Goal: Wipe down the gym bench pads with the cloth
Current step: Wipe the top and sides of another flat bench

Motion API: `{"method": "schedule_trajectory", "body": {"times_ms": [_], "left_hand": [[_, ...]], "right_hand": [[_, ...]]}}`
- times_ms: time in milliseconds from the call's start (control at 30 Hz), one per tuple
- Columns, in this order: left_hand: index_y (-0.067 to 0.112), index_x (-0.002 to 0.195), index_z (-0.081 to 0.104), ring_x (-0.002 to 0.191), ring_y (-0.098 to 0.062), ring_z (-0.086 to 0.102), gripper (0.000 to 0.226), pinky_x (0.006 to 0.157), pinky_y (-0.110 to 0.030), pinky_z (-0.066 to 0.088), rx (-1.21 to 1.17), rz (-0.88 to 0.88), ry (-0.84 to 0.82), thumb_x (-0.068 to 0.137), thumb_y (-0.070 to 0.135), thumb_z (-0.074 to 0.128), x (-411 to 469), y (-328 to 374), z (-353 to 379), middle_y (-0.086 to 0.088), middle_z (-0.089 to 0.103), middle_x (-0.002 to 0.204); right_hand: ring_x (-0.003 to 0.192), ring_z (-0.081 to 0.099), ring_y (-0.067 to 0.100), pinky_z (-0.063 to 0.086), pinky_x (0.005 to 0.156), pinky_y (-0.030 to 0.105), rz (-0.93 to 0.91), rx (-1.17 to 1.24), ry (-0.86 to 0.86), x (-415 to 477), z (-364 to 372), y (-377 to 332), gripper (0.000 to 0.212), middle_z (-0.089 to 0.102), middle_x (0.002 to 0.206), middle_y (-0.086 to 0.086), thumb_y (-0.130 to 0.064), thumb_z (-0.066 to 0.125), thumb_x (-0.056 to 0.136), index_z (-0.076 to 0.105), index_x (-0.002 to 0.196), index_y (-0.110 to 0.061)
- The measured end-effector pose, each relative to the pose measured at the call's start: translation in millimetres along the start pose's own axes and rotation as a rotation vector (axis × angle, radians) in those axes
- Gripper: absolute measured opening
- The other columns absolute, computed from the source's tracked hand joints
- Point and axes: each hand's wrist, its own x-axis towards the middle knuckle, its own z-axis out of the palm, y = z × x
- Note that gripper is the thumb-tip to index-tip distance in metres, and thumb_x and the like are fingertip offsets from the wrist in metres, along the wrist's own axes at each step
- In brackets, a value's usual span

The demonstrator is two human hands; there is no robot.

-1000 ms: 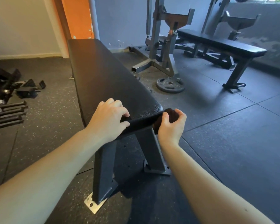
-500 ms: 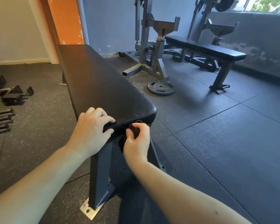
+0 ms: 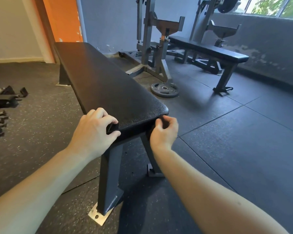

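Head cam: flat bench pad (image 3: 108,85) runs away from the person, black and textured, on a steel leg (image 3: 108,179) bolted to the rubber floor (image 3: 227,149). Left hand (image 3: 93,132) sits on the pad's near-left corner, fingers curled and gripping a fold of black cloth (image 3: 112,128) against the edge. Right hand (image 3: 164,132) is at the near-right corner, fingers curled under the lip; can't tell if it's pinching cloth, black on black. Weight plate (image 3: 164,90) lies on the floor beyond, second bench (image 3: 210,49) behind it.
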Motion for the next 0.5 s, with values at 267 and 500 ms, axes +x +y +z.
{"method": "schedule_trajectory", "body": {"times_ms": [267,500], "left_hand": [[0.021,0.098,0.077,0.092,-0.022,0.056,0.026,0.083,-0.043,0.043,-0.017,0.014,-0.015,0.078,0.035,0.085,7,-2,0,0.006,0.057,0.093],[0.018,0.097,0.077,0.091,-0.021,0.055,0.025,0.084,-0.041,0.041,-0.050,0.008,0.000,0.078,0.032,0.086,7,2,2,0.006,0.056,0.093]], "right_hand": [[0.095,0.065,0.009,0.051,0.084,0.018,-0.061,-0.051,-0.134,-2,-4,9,0.019,0.068,0.102,-0.003,-0.011,0.073,0.091,0.065,0.093,-0.028],[0.095,0.063,0.011,0.045,0.078,0.009,-0.022,-0.042,0.053,31,-8,-2,0.009,0.064,0.109,0.000,-0.011,0.067,0.096,0.065,0.102,-0.018]]}}
